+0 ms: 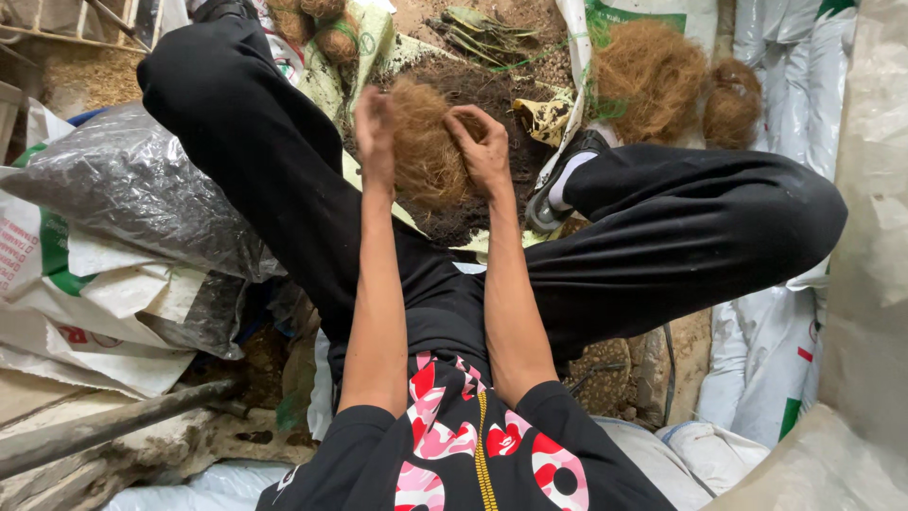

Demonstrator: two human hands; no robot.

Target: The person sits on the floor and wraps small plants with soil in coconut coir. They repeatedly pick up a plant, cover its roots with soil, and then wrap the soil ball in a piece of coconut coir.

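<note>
A rounded clump of brown coconut fibre (427, 142) sits over a patch of dark soil (473, 203) between the person's black-trousered knees, gripped on both sides. The left hand (375, 132) presses its flank with curled fingers, and the right hand (484, 147) clasps the opposite side. Beyond the clump to the right lie two more loose fibre bundles (653, 80), and to its left a crumpled dark plastic bag (132, 185).

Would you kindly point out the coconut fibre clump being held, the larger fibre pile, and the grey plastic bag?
coconut fibre clump (427, 151): head view, middle of the clump between both hands.
larger fibre pile (649, 78): head view, its centre.
grey plastic bag (132, 185): head view, crinkled top.
</note>
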